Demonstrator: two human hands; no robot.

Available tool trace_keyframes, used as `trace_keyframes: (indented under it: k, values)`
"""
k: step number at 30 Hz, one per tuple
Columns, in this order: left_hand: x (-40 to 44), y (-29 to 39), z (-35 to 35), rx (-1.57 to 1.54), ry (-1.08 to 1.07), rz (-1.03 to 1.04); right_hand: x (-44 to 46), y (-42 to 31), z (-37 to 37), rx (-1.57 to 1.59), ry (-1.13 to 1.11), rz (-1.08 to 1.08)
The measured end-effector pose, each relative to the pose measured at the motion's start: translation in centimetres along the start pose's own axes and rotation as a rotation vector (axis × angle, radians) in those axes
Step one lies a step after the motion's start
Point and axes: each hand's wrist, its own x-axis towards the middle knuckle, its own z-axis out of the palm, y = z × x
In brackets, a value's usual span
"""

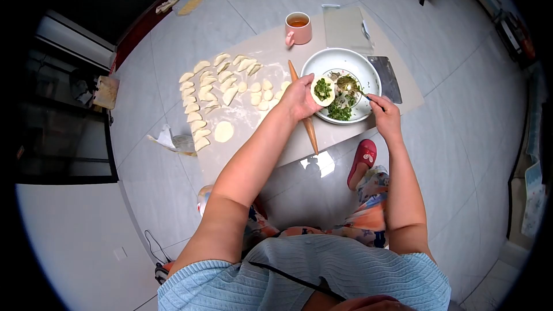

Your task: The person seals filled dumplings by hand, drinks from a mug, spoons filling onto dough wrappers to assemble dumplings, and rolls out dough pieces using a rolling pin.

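My left hand (300,99) holds a round dumpling wrapper (315,99) over the left rim of a white bowl (373,72). Green chopped filling (323,88) lies in the middle of the wrapper. The fingers of my right hand (386,116) are closed around the dark handle of a spoon (362,93), whose head is in the bowl among more green filling (340,113). A wooden rolling pin (311,135) lies on the table beneath my left hand, left of the bowl.
Rows of folded dumplings (201,92), small dough pieces (265,95) and a flat wrapper (224,132) lie on the floured table (247,150). A pink mug (298,30) stands behind the bowl. A clear lid (345,27) and a dark flat board (387,78) are at the right.
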Motion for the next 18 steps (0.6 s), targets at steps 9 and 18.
trace_keyframes:
  k: [9, 18]
  values:
    - [-3.6, 0.3, -0.4, 0.021, -0.178, 0.029, -1.9, -1.9, 0.7, -0.685, 0.011, 0.081]
    - [-9.2, -1.1, -2.2, 0.314, -0.276, 0.104, -3.4, -8.4, 4.4, 0.401, -0.15, 0.227]
